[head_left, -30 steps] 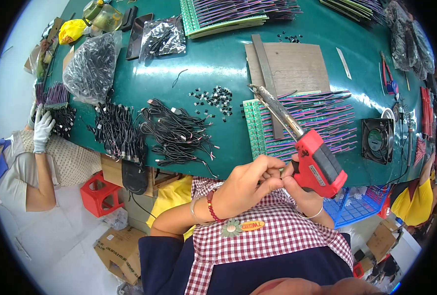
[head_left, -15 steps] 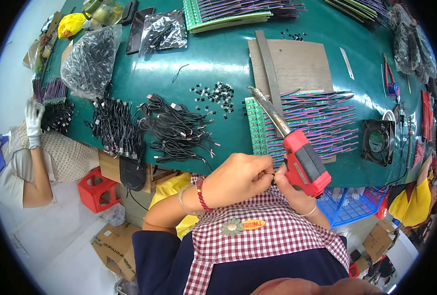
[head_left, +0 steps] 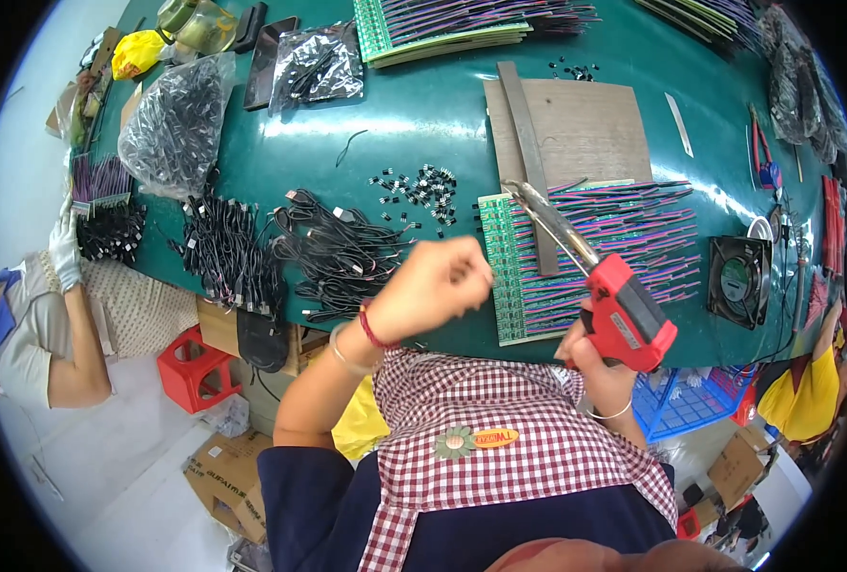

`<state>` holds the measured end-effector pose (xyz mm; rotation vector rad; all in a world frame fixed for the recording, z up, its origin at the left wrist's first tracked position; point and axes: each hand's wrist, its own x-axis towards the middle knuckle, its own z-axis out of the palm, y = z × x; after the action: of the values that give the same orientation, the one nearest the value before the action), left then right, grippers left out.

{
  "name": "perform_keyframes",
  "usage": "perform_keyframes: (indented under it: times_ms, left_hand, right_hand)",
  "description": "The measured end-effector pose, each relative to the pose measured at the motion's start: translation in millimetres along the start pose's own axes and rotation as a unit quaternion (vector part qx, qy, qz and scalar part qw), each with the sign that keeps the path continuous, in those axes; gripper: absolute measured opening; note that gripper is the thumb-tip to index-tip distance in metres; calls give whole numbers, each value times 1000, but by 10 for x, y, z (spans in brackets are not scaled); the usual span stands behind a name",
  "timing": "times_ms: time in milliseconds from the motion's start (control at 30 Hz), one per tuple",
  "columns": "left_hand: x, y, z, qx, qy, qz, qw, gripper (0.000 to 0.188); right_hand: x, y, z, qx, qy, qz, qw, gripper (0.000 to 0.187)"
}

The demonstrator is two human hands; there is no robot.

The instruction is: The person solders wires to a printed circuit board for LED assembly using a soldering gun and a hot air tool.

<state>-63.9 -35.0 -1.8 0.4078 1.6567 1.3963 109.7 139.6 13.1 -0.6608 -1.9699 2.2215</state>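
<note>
Since the earlier frames the left hand (head_left: 430,286) has come away from the tool and lifted toward 10 o'clock, fingers curled loosely in. I can't tell whether it pinches anything small. The right hand (head_left: 597,360) has its grip wrapped tight round the handle of the red pistol-shaped soldering gun (head_left: 624,313), whose long metal nozzle (head_left: 546,214) points up toward 11 o'clock.

That nozzle lies across the green circuit-board panel strung with purple and pink wires (head_left: 595,253), which sits at the near desk edge around 1 o'clock from the body. My guess at the risk: if the tip is hot, it's right over wire insulation, so a slip could scorch a wire or bridge pads. The panel also sits close to the near rim of the dark green desk (head_left: 433,124), so a nudge could tip it off.

Room-wise, left of the panel is a tangle of black cables (head_left: 338,250), more black cable bundles (head_left: 228,250) beyond that, and small loose black components (head_left: 414,186) scattered at 12 o'clock. A square black fan (head_left: 738,270) sits at 3 o'clock. Further out, a brown board (head_left: 576,129) carries a grey metal bar (head_left: 528,162). Bare desk opens around 12 o'clock, before the far stack of green boards (head_left: 443,29).
</note>
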Motion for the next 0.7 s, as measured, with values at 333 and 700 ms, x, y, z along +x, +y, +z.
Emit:
perform_keyframes:
  times_ms: [333,700]
  left_hand:
    - [347,-139,-205,-84,-2,-125,989,11]
    - [367,-162,-221,-72,-31,-113,991,12]
  right_hand:
    - [-218,230,-230,26,19,65,997,41]
    - [-214,236,-224,32,3,72,997,40]
